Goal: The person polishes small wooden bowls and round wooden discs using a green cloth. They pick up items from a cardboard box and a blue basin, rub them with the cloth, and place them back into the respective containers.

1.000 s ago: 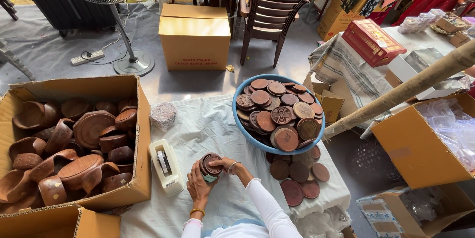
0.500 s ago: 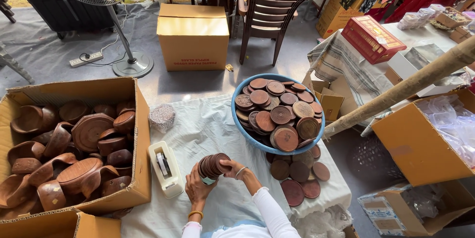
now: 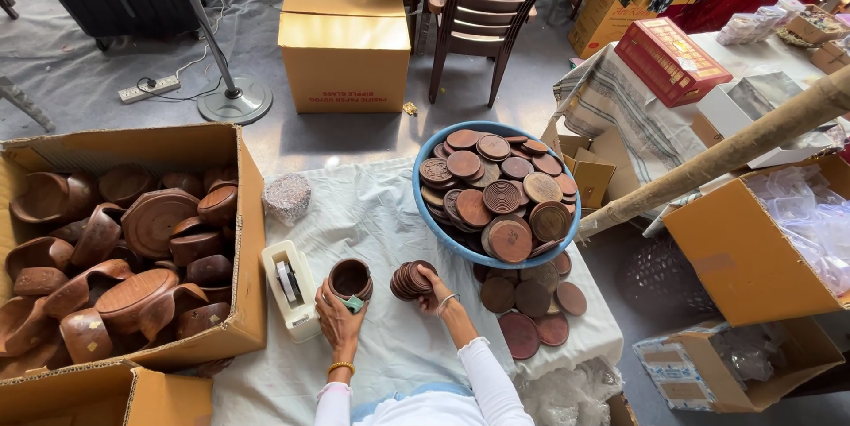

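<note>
Your left hand [image 3: 338, 320] sits low in the centre of the frame, fingers closed around a small round dark wooden cup [image 3: 351, 278] that stands upright on the white cloth-covered surface [image 3: 390, 213]. Just to its right, your right hand [image 3: 434, 293] is clamped on a stack of thin round brown wooden discs [image 3: 411, 280], held on edge and tilted, close beside the cup but apart from it. Left of the cup, nearly touching your left hand, lies a cream plastic tape dispenser [image 3: 289, 288]. Above and right of the stack, a wide blue plastic basin [image 3: 431, 218] heaped with more round wooden discs crowds the right half of the cloth, and loose flat discs [image 3: 531, 311] are spread on the surface beneath it, near your right wrist. A small foil-wrapped bundle [image 3: 287, 198] rests at the upper left of the cloth. The open cardboard box [image 3: 251, 240] filled with dark wooden bowls hems in the left side. At the top of the frame stand a closed cardboard carton [image 3: 344, 50], a brown plastic chair [image 3: 485, 19] and a pedestal fan [image 3: 232, 98].
</note>
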